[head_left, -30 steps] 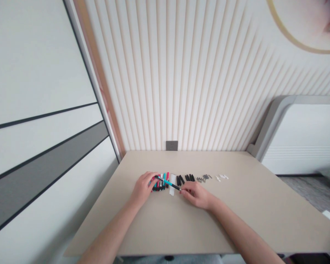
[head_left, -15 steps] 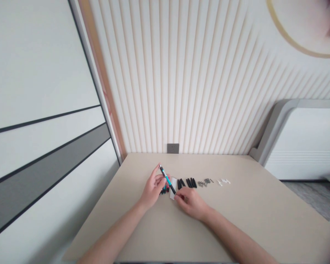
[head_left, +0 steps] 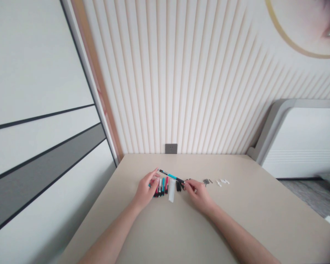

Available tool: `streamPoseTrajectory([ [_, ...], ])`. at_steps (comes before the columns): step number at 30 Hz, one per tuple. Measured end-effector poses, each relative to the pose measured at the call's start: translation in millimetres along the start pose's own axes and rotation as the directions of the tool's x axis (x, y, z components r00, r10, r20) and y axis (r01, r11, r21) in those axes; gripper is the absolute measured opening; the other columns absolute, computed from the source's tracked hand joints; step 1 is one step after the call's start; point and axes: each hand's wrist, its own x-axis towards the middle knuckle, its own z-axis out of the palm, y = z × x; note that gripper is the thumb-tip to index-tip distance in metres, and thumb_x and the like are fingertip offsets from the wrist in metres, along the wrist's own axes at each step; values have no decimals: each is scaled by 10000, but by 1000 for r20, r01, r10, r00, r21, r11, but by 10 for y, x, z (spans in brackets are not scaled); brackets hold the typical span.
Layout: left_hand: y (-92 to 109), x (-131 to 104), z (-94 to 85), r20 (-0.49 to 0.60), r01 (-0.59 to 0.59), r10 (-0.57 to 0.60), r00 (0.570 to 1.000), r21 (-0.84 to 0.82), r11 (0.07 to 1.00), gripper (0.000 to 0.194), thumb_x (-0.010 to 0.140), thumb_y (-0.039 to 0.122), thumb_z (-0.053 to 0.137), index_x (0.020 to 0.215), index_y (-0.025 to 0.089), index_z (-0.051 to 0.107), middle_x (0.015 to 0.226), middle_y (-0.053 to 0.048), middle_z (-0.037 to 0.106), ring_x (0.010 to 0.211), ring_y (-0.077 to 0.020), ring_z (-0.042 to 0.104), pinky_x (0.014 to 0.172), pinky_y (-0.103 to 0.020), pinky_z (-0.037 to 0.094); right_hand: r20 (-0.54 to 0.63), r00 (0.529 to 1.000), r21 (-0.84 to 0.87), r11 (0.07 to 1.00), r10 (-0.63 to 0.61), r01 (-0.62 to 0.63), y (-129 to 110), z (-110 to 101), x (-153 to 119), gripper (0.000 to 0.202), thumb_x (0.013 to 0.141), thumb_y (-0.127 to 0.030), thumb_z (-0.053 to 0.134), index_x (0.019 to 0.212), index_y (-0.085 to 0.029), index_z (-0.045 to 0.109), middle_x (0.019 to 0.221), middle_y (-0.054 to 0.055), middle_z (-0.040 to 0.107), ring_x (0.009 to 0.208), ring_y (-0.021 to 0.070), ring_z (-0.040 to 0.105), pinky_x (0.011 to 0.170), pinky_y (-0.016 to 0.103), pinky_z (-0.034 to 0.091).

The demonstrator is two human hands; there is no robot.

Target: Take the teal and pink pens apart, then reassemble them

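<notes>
A ballpoint pen [head_left: 172,176], blue in the middle and black toward both ends, slants above the table between my two hands. My right hand [head_left: 198,191] pinches its lower right end. At the upper left end, a fingertip of my left hand [head_left: 146,189] touches the tip, and the thumb and other fingers curl below. Under and beside my left hand lie several coloured pen barrels [head_left: 163,186] in red, blue and white with black. White thin refills [head_left: 171,190] sit to their right. Black grip tubes [head_left: 178,186] lie near my right hand, which hides some of them.
Small grey metal parts [head_left: 207,181] and small white pieces [head_left: 222,181] lie on the table [head_left: 165,227] to the right. A fluted wall with a dark socket [head_left: 171,148] stands behind. A white panelled cabinet [head_left: 44,154] borders the left, a grey-white headboard [head_left: 299,139] the right.
The pen has swung from steep to flatter, its lower end going right with my right hand. My left hand has shifted slightly left, and its thumb has come off the pen's middle.
</notes>
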Motion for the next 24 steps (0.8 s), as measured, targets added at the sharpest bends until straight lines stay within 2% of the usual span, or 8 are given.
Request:
streamPoseTrajectory([
  [5, -6, -15, 9, -16, -70, 74, 997, 159, 985, 307, 919, 336, 499, 1117, 171, 665, 1008, -84, 713, 918, -205, 660, 838, -322, 516, -124, 974, 217, 963, 187, -158, 172, 7, 37, 421, 904, -514, 477, 956, -152, 686, 754, 63, 662, 642, 181, 532, 599, 288, 402],
  [8, 1, -9, 31, -14, -62, 65, 998, 185, 981, 245, 906, 335, 518, 979, 188, 699, 953, -65, 726, 868, -198, 670, 812, -305, 515, -100, 966, 388, 904, 237, -182, 222, 28, 59, 481, 855, -569, 537, 1038, -148, 680, 759, 55, 659, 628, 172, 527, 578, 281, 408],
  [12, -1, -12, 27, -9, 9, -7, 1000, 166, 986, 254, 898, 375, 521, 923, 189, 693, 834, -42, 720, 754, -183, 661, 734, -281, 512, -35, 968, 537, 821, 250, -192, 193, 35, 77, 474, 813, -585, 595, 991, -153, 679, 702, 22, 611, 567, 135, 484, 523, 253, 382],
  [16, -22, -26, 47, -17, 101, -100, 995, 61, 993, 321, 881, 445, 533, 912, 170, 696, 714, -26, 680, 658, -174, 622, 629, -257, 486, -15, 972, 583, 792, 235, -183, 138, 19, 76, 439, 800, -561, 630, 958, -153, 669, 675, 4, 579, 547, 113, 459, 515, 241, 376],
  [20, -63, -32, 89, -46, 207, -215, 975, -136, 969, 412, 855, 498, 568, 999, 137, 704, 650, -18, 631, 597, -159, 572, 557, -243, 457, -14, 976, 553, 815, 216, -172, 129, 19, 76, 431, 790, -543, 647, 956, -146, 665, 612, -15, 538, 547, 115, 453, 516, 239, 370],
  [22, -62, -28, 104, -50, 239, -258, 965, -236, 942, 478, 848, 507, 584, 1118, 124, 678, 668, -21, 634, 600, -152, 562, 572, -248, 470, -23, 978, 519, 839, 208, -166, 143, 28, 80, 438, 788, -547, 642, 961, -145, 666, 608, -14, 537, 550, 120, 457, 515, 242, 370],
  [24, -40, -26, 114, -31, 239, -261, 965, -312, 919, 527, 849, 500, 593, 1228, 135, 625, 806, -46, 672, 645, -144, 573, 626, -259, 498, -39, 979, 483, 861, 202, -158, 166, 35, 86, 444, 795, -552, 629, 969, -145, 668, 611, -9, 542, 557, 126, 462, 513, 244, 370],
])
